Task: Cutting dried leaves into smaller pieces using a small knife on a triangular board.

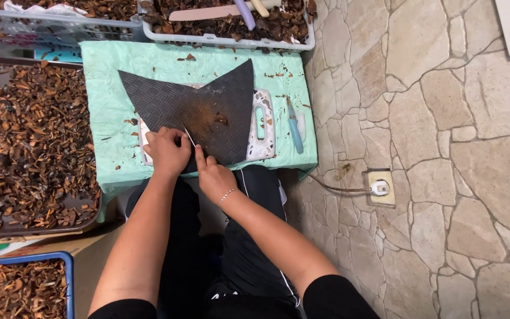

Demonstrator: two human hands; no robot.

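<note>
Left hand [166,150] fingers curled shut, pressing on near edge of black ridged rubber mat [199,109]. Right hand [213,176], forefinger out, rest folded round a thin blade [189,136] w/ tip on mat. Mat lies over white cutting board [262,127] on green cloth [107,100]. Left: tray [60,227] heaped w/ brown dried bits; far: white basket [231,40] w/ same stuff.

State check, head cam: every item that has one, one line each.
left hand: closed, pressing on the mat's near edge
right hand: forefinger out along a thin blade
black ridged mat: flat over the cutting board, dusted brown
blue-handled knife: lying unused on the green cloth
left tray: full of brown chips
white crate: holds chips and a knife
wall plug: plugged in
</note>
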